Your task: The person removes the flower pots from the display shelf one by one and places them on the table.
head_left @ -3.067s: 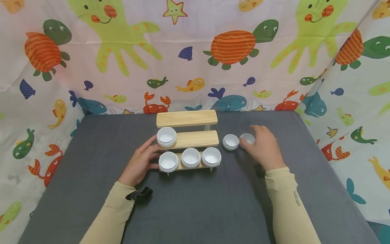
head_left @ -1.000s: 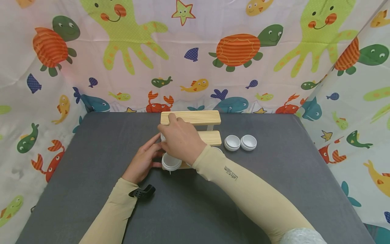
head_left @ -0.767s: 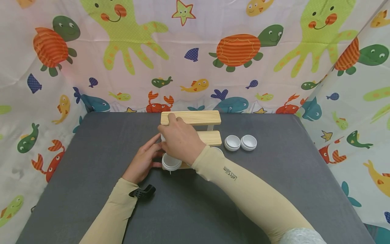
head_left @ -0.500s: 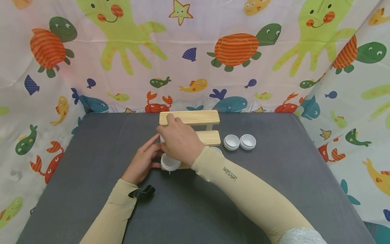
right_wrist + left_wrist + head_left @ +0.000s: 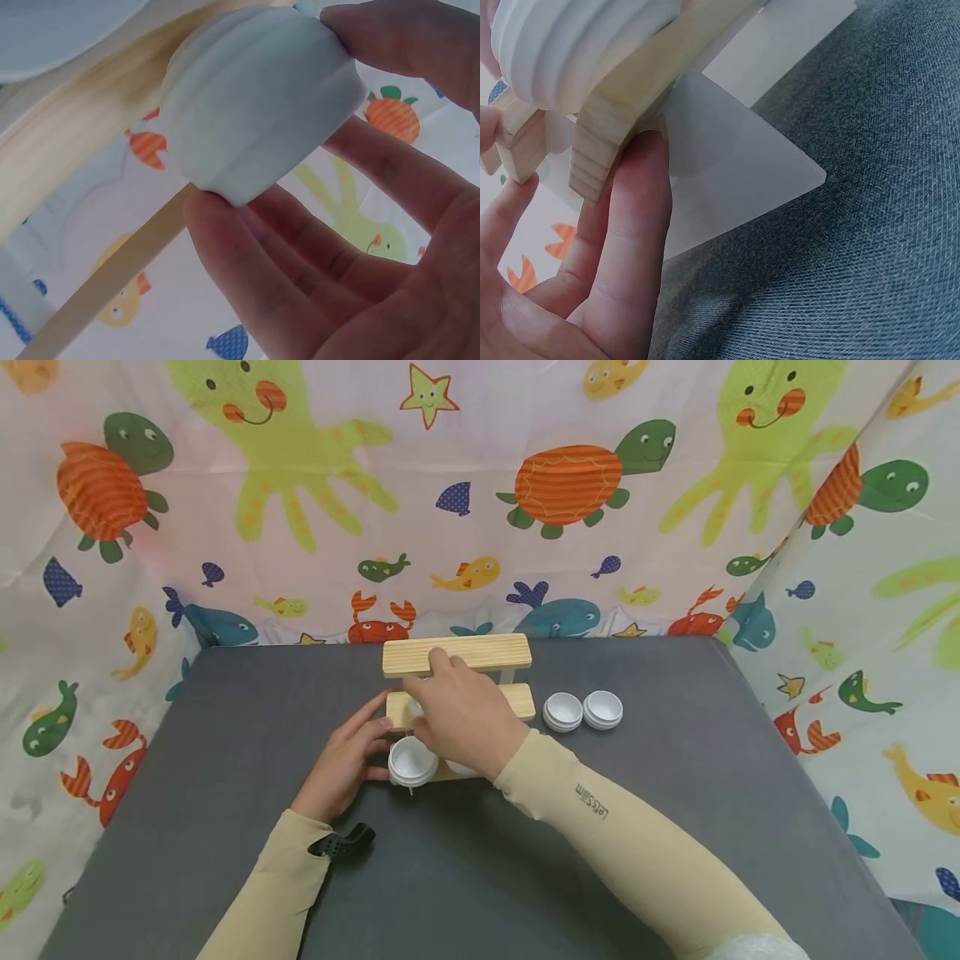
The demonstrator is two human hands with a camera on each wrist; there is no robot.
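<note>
My right hand [image 5: 471, 714] grips a small white ribbed bowl [image 5: 262, 105] between thumb and fingers, over the left part of the middle shelf of a three-tier wooden rack [image 5: 457, 653]. The head view leaves only a sliver of that bowl showing. At the rack's left end, my left hand [image 5: 337, 772] holds the ends of the lower two boards; the left wrist view has its fingers against the wood [image 5: 600, 142] and near the frosted side support [image 5: 739, 161]. A white bowl [image 5: 412, 760] sits at the left of the front shelf, another bowl [image 5: 460, 768] mostly hidden beside it.
Two more white bowls [image 5: 562, 712] stand side by side on the grey tabletop [image 5: 465, 877], right of the rack. Behind the table hangs a curtain [image 5: 330, 568] printed with sea animals. My right forearm crosses in front of the rack.
The right hand went from the bowls at the right to the middle shelf's left bowl, then carried that bowl slightly right, baring the shelf's left end. The left hand stayed at the rack.
</note>
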